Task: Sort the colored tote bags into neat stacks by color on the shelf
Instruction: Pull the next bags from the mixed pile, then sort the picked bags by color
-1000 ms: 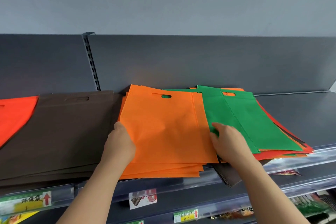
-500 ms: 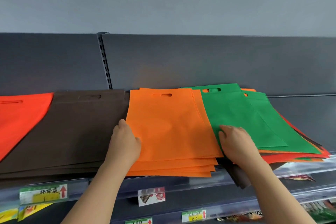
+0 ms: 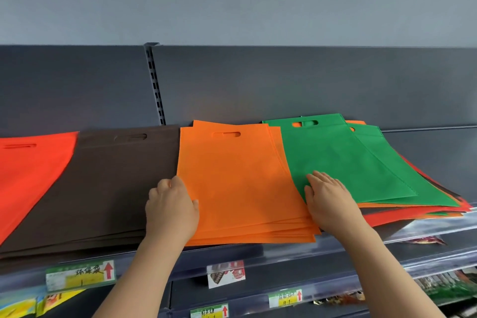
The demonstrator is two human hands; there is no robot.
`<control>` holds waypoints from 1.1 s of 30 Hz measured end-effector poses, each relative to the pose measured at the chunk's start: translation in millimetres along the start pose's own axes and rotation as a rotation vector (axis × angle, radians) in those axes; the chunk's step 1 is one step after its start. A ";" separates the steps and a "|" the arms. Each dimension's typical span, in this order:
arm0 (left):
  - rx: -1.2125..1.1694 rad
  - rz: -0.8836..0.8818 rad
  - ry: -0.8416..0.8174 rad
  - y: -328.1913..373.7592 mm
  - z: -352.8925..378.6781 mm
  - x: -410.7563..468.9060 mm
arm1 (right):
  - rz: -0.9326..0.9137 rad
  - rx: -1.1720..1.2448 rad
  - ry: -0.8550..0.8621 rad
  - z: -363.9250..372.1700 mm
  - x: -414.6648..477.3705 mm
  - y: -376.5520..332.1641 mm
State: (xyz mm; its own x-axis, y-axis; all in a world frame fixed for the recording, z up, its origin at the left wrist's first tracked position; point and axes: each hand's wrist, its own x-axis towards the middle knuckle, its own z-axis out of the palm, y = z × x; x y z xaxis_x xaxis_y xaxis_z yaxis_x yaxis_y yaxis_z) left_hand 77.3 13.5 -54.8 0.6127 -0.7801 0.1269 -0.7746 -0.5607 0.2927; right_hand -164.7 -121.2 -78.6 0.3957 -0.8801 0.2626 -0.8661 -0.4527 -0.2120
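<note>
3 green-and-yellow price labels (image 3: 80,277) with red arrows, a picture card (image 3: 226,273), packaged goods (image 3: 444,284) lower right, grey wall (image 3: 232,0) above.

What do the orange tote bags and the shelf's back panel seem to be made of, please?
The orange tote bags look like non-woven fabric, matte: thin, flat sheets with a punched handle slot and pressed edge seams. The back panel is probably painted sheet metal, dark grey with a satin finish, judging by the slotted upright beside it.

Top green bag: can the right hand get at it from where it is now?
Probably yes. The right hand lies flat at the edge of the orange stack, its fingertips on the near corner of the top green bag, and nothing lies over that bag.
</note>
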 end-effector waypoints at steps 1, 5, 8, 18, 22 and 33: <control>-0.001 0.021 0.029 1.5 0.5 0.4 | 0.017 -0.009 -0.004 -1.1 -1.8 4.8; -0.103 0.264 0.060 32.4 7.4 1.1 | 0.032 -0.022 0.029 -4.4 -7.1 24.5; -0.105 0.326 -0.100 63.1 23.6 -2.8 | 0.039 -0.053 -0.057 -4.1 -5.5 47.2; 0.134 0.105 -0.199 107.5 32.7 7.0 | 0.134 -0.141 -0.129 -36.1 2.3 124.0; 0.045 0.166 -0.084 153.6 42.0 -1.2 | 0.190 -0.119 -0.082 -47.7 11.9 160.8; -0.312 0.193 -0.162 264.5 80.0 -11.5 | 0.004 -0.040 -0.089 -48.7 6.3 212.3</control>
State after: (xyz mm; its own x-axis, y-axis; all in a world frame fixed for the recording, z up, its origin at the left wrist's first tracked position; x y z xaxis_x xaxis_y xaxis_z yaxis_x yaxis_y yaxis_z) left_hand -147.3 -148.0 -54.7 0.4086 -0.9104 0.0640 -0.7729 -0.3079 0.5548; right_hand -361.0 -215.8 -76.1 0.4162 -0.8919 0.1772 -0.8786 -0.4446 -0.1743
